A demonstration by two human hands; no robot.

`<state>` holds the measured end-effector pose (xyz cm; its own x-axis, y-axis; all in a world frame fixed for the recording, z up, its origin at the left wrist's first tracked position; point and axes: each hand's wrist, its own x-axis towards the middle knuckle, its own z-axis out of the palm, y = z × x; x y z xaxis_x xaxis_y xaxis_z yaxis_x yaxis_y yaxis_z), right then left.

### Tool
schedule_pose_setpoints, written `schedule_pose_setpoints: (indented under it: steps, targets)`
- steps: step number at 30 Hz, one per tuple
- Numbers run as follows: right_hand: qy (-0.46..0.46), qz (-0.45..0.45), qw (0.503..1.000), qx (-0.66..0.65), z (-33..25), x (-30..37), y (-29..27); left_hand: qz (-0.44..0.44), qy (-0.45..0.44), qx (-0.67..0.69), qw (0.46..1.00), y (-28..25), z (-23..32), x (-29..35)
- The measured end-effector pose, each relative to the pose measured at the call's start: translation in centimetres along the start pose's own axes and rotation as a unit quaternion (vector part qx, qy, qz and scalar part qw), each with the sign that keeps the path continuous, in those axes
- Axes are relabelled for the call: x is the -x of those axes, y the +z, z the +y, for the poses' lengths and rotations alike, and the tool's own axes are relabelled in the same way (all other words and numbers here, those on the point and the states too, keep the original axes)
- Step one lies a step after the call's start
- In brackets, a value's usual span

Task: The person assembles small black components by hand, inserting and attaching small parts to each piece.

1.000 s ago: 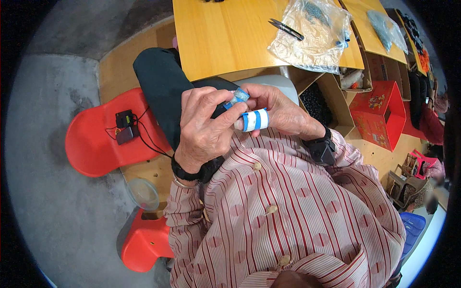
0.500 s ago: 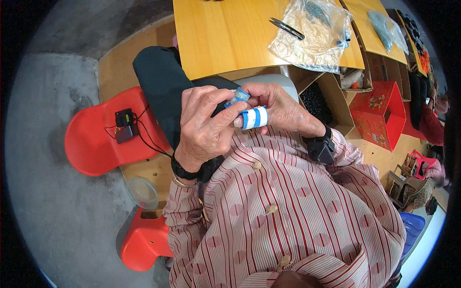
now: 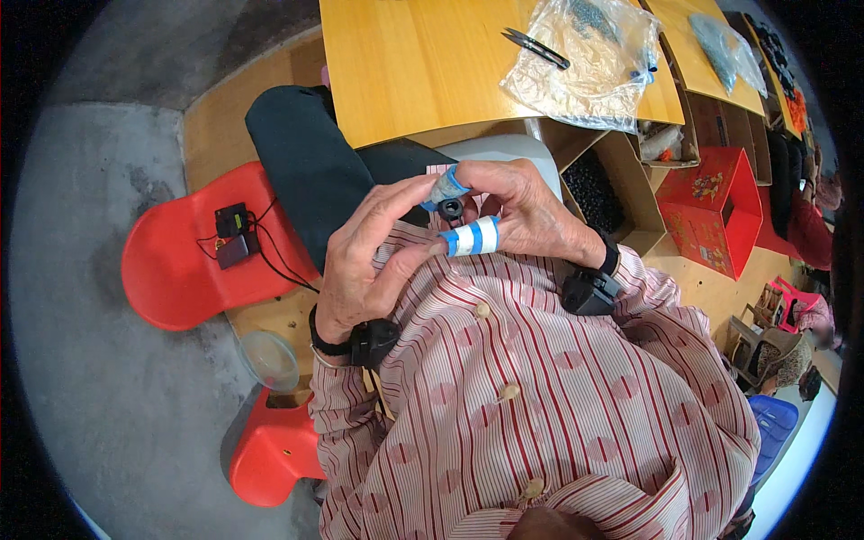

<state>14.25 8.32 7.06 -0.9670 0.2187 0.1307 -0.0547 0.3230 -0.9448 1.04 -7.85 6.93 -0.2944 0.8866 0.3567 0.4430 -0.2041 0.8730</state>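
My left hand (image 3: 360, 256) is curved open, thumb and index finger spread apart. Its fingertips meet the taped fingertips of my right hand (image 3: 531, 211), and I see nothing held in it. Blue tape wraps the right index finger, and blue-and-white striped tape wraps the right thumb. Between these right fingers sits a small round black part (image 3: 450, 210) with a hole in its middle. The right hand's other fingers are partly hidden behind it. Both hands are above my lap, in front of my striped shirt (image 3: 504, 360).
Ahead is a yellow wooden table (image 3: 423, 72) with black thread snips (image 3: 537, 49) beside a clear plastic bag (image 3: 576, 81) of small dark pieces. A cardboard box of black parts (image 3: 594, 189) and a red box (image 3: 711, 207) stand right. A red chair (image 3: 171, 261) with a wired device is left.
My left hand's thumb and index finger have spread apart, and its wrist has dropped slightly. The black round part now shows between my right fingers, where the hands covered it before.
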Motion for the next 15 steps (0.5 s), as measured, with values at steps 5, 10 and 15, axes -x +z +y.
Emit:
schedule_pose_setpoints:
  steps: [5,10,15]
  targets:
    - [-0.027,0.010,1.000,-0.004,-0.1,-0.1,0.1,-0.014,-0.003,0.060,0.998,-0.1,0.1,0.0]
    - [-0.008,-0.037,0.999,0.005,-1.0,-0.1,-0.4,0.007,-0.014,0.121,0.993,0.3,0.0,0.2]
    - [-0.033,-0.010,0.999,0.017,-0.4,0.1,0.0,0.032,-0.008,-0.042,0.999,1.4,1.1,-0.4]
